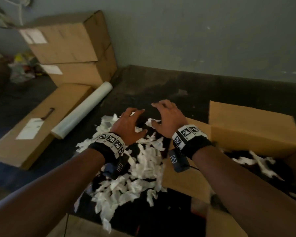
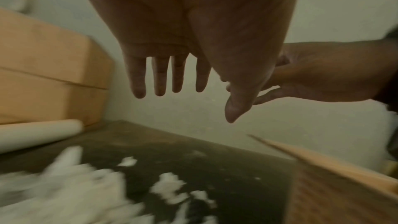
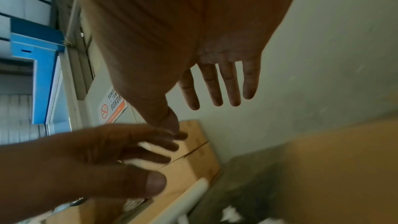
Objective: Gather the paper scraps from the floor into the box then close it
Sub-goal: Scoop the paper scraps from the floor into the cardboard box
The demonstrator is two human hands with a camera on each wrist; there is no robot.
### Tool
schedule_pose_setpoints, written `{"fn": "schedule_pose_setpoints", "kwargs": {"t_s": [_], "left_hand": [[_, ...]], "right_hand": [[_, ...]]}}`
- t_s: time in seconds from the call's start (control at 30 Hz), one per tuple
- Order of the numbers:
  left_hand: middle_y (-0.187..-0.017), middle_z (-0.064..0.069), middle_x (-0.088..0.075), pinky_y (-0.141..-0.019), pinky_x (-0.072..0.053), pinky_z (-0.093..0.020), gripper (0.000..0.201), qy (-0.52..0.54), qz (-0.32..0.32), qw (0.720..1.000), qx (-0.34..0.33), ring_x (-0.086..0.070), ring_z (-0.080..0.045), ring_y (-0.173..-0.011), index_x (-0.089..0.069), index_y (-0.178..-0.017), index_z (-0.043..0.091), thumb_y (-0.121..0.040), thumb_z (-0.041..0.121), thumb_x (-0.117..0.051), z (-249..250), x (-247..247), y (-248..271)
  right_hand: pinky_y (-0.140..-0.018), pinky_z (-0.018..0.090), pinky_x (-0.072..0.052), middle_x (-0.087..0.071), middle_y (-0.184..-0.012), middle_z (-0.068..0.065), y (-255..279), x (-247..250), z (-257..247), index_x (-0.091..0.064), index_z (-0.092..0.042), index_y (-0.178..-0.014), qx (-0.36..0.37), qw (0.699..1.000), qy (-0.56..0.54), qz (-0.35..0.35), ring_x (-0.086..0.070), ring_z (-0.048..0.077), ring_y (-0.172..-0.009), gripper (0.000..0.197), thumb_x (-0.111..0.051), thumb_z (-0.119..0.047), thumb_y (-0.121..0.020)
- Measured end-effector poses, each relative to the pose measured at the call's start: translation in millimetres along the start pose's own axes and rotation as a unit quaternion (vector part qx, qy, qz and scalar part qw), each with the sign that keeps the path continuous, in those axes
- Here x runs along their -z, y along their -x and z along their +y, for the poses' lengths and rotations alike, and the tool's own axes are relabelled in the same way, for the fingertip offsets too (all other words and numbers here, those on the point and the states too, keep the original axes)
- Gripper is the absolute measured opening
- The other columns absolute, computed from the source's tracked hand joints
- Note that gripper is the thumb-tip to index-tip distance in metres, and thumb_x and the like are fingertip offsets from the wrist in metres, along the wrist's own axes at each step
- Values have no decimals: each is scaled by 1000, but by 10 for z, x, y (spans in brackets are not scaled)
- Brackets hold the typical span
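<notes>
A heap of white paper scraps (image 1: pixel 135 170) lies on the dark floor (image 1: pixel 161 89) in front of me. To its right stands the open cardboard box (image 1: pixel 249 132), flaps (image 1: pixel 186 175) spread, with a few scraps (image 1: pixel 256 163) inside. Both hands hover palm down above the far end of the heap. My left hand (image 1: pixel 128 125) has its fingers (image 2: pixel 159 77) spread and straight, empty. My right hand (image 1: pixel 167 117) is beside it, fingers (image 3: pixel 230 84) also spread and holding nothing. Loose scraps (image 2: pixel 170 186) show under the left palm.
Stacked closed cartons (image 1: pixel 72 48) stand against the wall at back left. A flat carton (image 1: pixel 41 122) and a roll of clear film (image 1: pixel 82 110) lie left of the heap. Another cardboard flap (image 1: pixel 85 228) sits at the bottom edge. A bag of clutter (image 1: pixel 22 67) is far left.
</notes>
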State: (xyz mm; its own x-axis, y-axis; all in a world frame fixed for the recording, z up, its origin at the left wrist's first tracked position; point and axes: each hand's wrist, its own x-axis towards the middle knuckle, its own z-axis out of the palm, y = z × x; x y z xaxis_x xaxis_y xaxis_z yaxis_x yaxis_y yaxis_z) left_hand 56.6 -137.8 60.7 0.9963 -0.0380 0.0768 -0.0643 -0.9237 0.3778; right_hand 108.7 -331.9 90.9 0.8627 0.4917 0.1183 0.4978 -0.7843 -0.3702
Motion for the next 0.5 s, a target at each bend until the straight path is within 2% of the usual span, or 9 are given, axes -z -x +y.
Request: {"fn": "schedule_pose_setpoints", "kwargs": {"t_s": [0.1, 0.23, 0.3, 0.37, 0.5], "left_hand": [[-153, -5, -33, -106, -46, -45, 86, -11, -34, 997, 63, -44, -29, -136, -35, -153, 31, -81, 51, -76, -755, 115, 63], [-158, -9, -23, -111, -40, -53, 93, -45, -121, 981, 145, -34, -40, -141, -24, -156, 35, -80, 62, -71, -1599, 48, 181], [-161, -9, -18, -113, -37, -55, 96, -50, -158, 972, 164, -30, -44, -142, -19, -156, 39, -79, 68, -68, -1915, -24, 203], [-163, -7, -12, -113, -36, -55, 99, -44, -180, 966, 181, -24, -44, -145, -16, -156, 41, -77, 72, -67, -2139, -88, 175], [-165, -9, -5, -116, -31, -56, 104, -21, -194, 962, 191, -17, -44, -148, -13, -158, 40, -76, 77, -63, -2405, -183, 5]], "right_hand": [[-104, 49, -43, -37, -145, 3, -384, -445, -483, -42, -26, -145, -5, 999, -23, -26, -39, 27, -131, 67, -66, -41, -85], [-103, 49, -44, -26, -152, 5, -643, -1159, -885, -34, -29, -148, -55, 995, -9, -88, -36, 32, -134, 76, -68, -48, -83], [-104, 50, -43, -21, -155, 7, -674, -1465, -955, -29, -31, -150, -98, 989, -10, -113, -33, 36, -137, 81, -66, -53, -82], [-107, 53, -39, -12, -160, 8, -685, -1695, -951, -21, -35, -152, -150, 978, -19, -142, -23, 37, -143, 86, -64, -59, -81], [-111, 57, -33, 3, -164, 8, -712, -1925, -786, -9, -40, -155, -227, 961, -9, -158, -5, 38, -149, 99, -62, -70, -77]]}}
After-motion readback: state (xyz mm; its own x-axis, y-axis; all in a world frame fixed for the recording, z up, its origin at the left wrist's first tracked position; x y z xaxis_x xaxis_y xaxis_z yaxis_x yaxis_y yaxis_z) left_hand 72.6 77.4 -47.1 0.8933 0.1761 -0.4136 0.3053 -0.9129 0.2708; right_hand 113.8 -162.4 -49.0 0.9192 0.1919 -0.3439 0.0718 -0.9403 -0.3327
